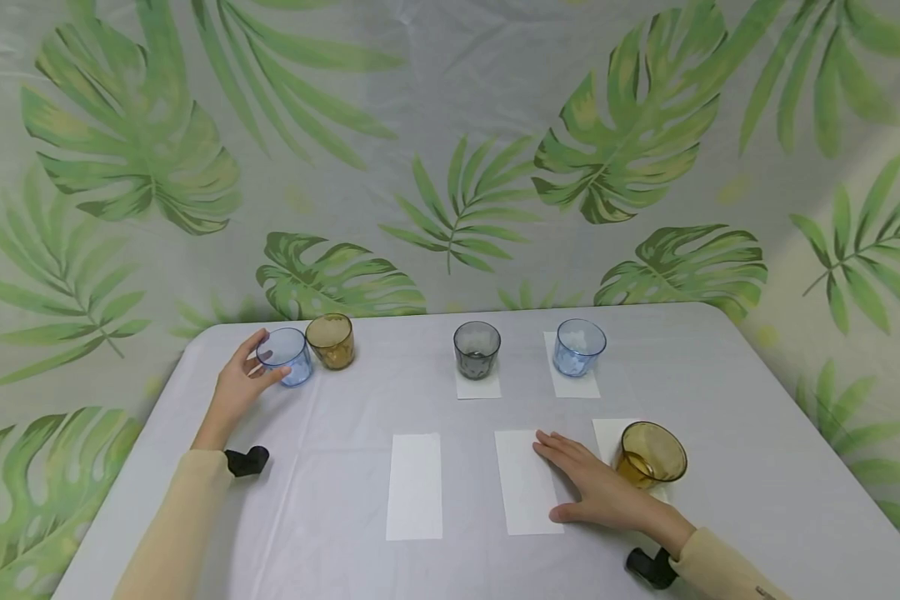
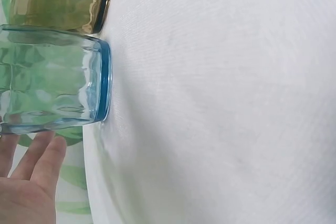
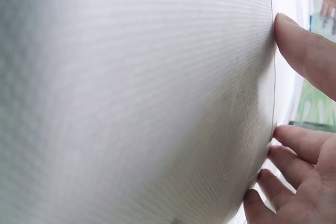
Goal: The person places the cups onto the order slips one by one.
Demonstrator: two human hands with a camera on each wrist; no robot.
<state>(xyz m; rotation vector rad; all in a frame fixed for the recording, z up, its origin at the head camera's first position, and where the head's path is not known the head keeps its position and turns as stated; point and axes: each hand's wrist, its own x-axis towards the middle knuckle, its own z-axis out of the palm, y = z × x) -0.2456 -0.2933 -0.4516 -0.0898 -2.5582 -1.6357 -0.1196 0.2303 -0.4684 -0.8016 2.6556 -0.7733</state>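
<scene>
In the head view my left hand (image 1: 240,385) is at a clear blue glass (image 1: 288,360) at the table's far left. Its fingers reach along the glass's left side, thumb toward the front. The left wrist view shows straight fingers (image 2: 48,161) right at the wall of the blue glass (image 2: 52,77). An amber glass (image 1: 332,343) stands close beside it. My right hand (image 1: 600,492) lies spread, fingertips and thumb on the edges of a white paper strip (image 1: 525,487); in the right wrist view these fingers (image 3: 294,166) rest along the white surface.
Another amber glass (image 1: 651,457) stands on a paper strip (image 1: 607,429) just beyond my right hand. Farther back, a grey glass (image 1: 477,352) and a second blue glass (image 1: 579,348) stand on strips. One bare strip (image 1: 415,487) lies left of centre. A leaf-patterned cloth (image 1: 465,208) hangs behind.
</scene>
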